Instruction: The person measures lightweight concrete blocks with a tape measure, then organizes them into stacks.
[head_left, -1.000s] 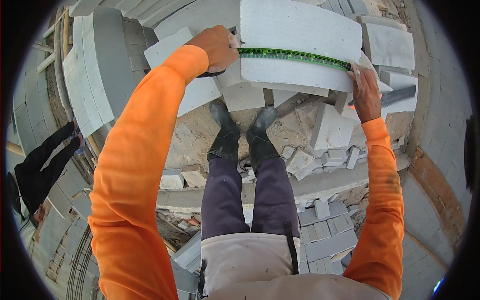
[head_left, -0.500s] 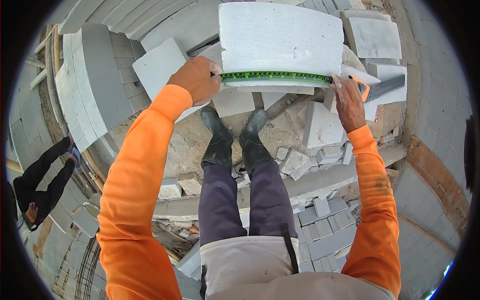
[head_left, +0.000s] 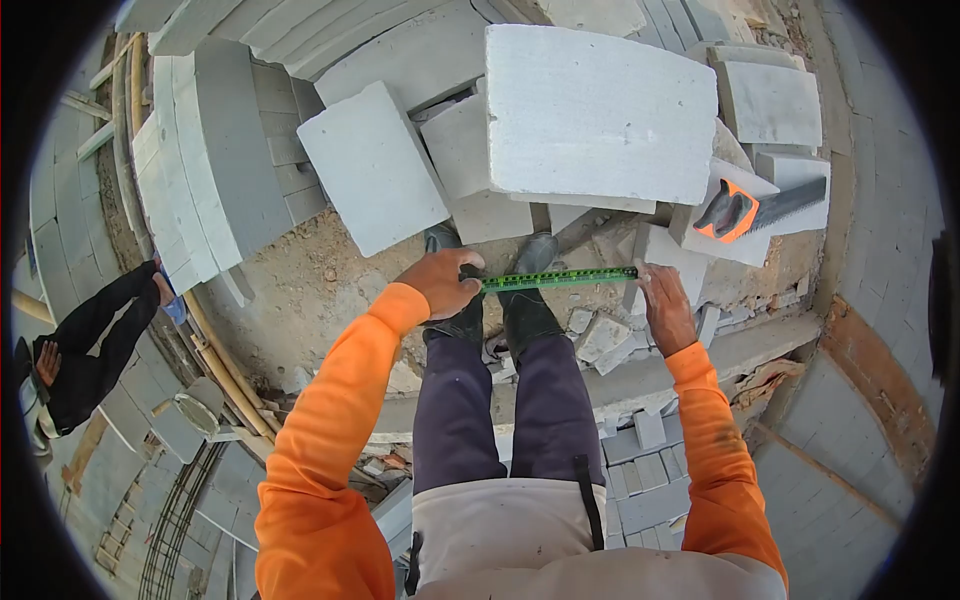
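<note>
A green tape measure (head_left: 560,278) is stretched level in front of my boots. Its left end is in my left hand (head_left: 440,284), whose fingers are curled closed around it. My right hand (head_left: 667,305) pinches the other end between thumb and fingers. Beyond the tape lies a large white block (head_left: 602,115), apart from both hands. A hand saw (head_left: 745,210) with an orange and black handle rests on blocks to the right of it.
Another pale block (head_left: 375,165) lies tilted at the left of the large one. Stacked blocks (head_left: 215,150) stand farther left. Broken block pieces (head_left: 603,338) lie by my boots (head_left: 525,300). A person in dark trousers (head_left: 90,330) is at the far left.
Both hands have drawn the tape measure back from the large block's near edge toward my body. The stretched length between my hands looks shorter. The saw's handle is now uncovered.
</note>
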